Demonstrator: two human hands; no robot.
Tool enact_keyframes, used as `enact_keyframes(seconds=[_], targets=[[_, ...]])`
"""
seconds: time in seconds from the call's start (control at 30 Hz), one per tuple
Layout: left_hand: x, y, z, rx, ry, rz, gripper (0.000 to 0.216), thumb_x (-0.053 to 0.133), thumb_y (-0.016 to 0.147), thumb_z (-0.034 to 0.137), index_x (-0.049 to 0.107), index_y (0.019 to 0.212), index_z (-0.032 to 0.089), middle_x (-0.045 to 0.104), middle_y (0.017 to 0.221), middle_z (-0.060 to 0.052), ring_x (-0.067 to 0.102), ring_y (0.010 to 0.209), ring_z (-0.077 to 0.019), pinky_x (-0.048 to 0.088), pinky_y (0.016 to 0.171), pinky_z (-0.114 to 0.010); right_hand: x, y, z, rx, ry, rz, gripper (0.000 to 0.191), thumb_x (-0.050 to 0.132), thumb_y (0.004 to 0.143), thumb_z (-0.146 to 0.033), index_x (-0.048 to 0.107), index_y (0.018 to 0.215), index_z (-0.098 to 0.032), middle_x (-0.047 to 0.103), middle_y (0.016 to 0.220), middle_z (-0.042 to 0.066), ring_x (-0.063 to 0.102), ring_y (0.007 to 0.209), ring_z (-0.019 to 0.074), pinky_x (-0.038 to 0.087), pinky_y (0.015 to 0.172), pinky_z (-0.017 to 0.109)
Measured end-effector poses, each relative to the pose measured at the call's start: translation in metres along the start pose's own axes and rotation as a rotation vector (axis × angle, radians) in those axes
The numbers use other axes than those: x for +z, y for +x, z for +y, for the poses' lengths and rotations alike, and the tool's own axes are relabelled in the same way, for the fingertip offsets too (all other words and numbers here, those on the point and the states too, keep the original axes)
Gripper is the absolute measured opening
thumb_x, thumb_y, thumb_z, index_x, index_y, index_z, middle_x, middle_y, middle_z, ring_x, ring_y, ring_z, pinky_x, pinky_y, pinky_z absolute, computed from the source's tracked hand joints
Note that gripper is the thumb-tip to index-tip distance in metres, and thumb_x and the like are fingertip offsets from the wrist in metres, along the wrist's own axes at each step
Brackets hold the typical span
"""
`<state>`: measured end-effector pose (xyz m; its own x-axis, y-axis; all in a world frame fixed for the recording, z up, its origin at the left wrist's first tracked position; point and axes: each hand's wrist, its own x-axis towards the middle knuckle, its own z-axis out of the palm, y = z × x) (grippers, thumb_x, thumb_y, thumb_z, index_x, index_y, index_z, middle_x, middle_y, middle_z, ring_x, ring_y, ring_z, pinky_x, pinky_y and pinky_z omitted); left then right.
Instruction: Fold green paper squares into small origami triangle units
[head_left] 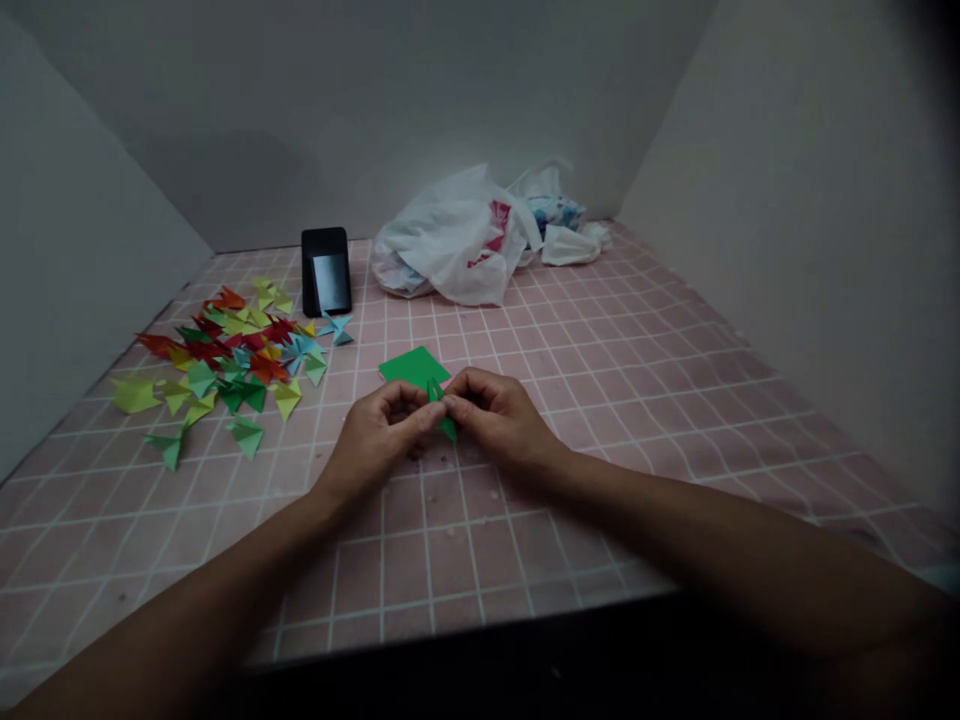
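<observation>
Both hands meet at the middle of the pink checked table. My left hand (381, 432) and my right hand (495, 415) pinch a small folded green paper piece (442, 410) between their fingertips, just above the tabletop. Right behind the hands lies a flat green paper square (412, 366). Most of the folded piece is hidden by my fingers.
A pile of several folded paper shapes (225, 360) in red, green, yellow and blue covers the table's left side. A black phone (326, 270) stands upright behind it. White plastic bags (465, 235) lie at the back. Grey walls enclose the table on three sides.
</observation>
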<state>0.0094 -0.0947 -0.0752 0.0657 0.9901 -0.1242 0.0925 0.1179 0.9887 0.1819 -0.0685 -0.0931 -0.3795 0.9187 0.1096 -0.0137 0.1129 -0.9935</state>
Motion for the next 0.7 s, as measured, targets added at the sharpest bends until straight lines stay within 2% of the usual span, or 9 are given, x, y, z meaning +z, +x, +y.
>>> enact_keyframes(seconds=[0.07,0.17,0.43,0.7], targets=[[0.0009,-0.0004,-0.0013,-0.011,0.011,-0.052,0.025,0.079,0.077,0.037,0.065,0.08,0.017,0.063,0.064,0.002,0.057,0.056,-0.0105,0.047,0.053,-0.022,-0.0006,0.0011,0.0014,0.001,0.014,0.016,0.024,0.067,0.086,-0.035,0.055,0.072,-0.019,0.053,0.072,-0.002,0.047,0.068,0.012,0.037,0.064,0.029],[0.0007,0.0002,-0.0032,0.007,0.014,-0.044,0.022,0.076,0.08,0.036,0.066,0.079,0.016,0.062,0.063,0.003,0.054,0.054,-0.0091,0.045,0.053,-0.022,-0.0009,0.0026,0.0029,0.041,0.101,-0.003,0.023,0.068,0.085,-0.036,0.057,0.074,-0.019,0.056,0.072,-0.002,0.05,0.067,0.0118,0.04,0.064,0.029],[-0.0022,0.0015,-0.0032,0.025,-0.053,-0.058,0.023,0.071,0.086,0.037,0.067,0.079,0.016,0.066,0.064,0.0,0.058,0.058,-0.0109,0.046,0.059,-0.024,-0.0013,0.0029,0.0042,0.148,0.315,-0.054,0.015,0.072,0.084,-0.031,0.062,0.083,-0.02,0.062,0.073,-0.002,0.059,0.066,0.0125,0.048,0.067,0.029],[-0.0018,0.0012,-0.007,0.049,-0.067,-0.038,0.021,0.072,0.087,0.036,0.067,0.082,0.017,0.065,0.065,0.001,0.058,0.059,-0.0111,0.047,0.06,-0.024,-0.0004,0.0017,0.0035,0.136,0.339,-0.054,0.015,0.071,0.084,-0.029,0.059,0.081,-0.02,0.059,0.076,-0.002,0.055,0.07,0.0125,0.046,0.071,0.03]])
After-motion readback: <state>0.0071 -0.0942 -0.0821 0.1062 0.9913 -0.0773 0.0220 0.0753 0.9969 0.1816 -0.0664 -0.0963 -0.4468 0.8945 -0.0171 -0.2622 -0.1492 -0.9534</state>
